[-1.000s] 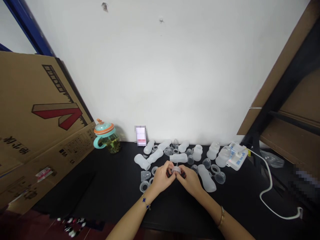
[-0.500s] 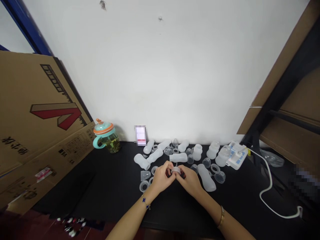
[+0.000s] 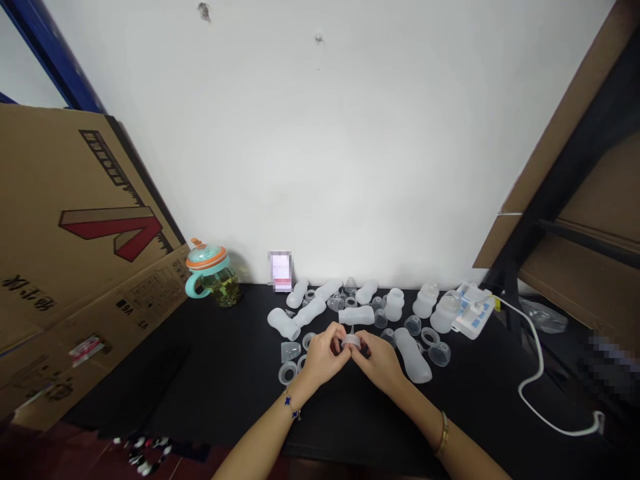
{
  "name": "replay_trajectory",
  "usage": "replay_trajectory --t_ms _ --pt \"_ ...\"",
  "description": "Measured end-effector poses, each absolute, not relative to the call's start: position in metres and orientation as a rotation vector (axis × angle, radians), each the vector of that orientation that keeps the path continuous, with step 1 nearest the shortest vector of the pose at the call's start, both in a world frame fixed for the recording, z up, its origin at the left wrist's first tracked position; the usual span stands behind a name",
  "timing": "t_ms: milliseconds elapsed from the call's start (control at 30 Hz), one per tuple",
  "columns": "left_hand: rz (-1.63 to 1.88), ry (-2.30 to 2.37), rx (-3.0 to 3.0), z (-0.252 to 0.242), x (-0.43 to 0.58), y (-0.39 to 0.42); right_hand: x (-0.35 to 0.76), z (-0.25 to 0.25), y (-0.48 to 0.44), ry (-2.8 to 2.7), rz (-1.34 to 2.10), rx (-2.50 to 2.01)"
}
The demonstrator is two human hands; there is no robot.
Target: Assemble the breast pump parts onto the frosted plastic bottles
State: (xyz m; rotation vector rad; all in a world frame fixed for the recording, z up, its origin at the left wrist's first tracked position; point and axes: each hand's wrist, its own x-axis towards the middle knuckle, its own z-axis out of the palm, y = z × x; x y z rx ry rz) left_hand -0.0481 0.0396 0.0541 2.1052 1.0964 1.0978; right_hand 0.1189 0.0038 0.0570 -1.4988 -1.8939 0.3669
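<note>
Between my two hands is a small translucent ring with a pointed nipple rising from it (image 3: 351, 339). My left hand (image 3: 325, 352) pinches its left side, and my right hand (image 3: 376, 360) grips the right side. Around them on the black table lie several frosted bottles, one of them (image 3: 413, 356) just right of my right hand. A clear cap (image 3: 291, 351) and a loose ring (image 3: 288, 373) rest left of my left hand. More domed caps (image 3: 439, 354) and another ring (image 3: 430, 336) lie at the right.
A teal-lidded glass teapot (image 3: 213, 273) stands at the back left beside a large cardboard box (image 3: 75, 267). On the right are a white power strip (image 3: 473, 313) and its cable (image 3: 537, 373) on the black table (image 3: 230, 373).
</note>
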Motion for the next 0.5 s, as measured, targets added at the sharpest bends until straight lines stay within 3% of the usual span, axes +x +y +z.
replay_trajectory --t_ms 500 --pt "1.107 1.102 2.092 0.0542 -0.0479 0.0394 0.1192 0.0542 0.0056 -1.906 0.326 -1.503"
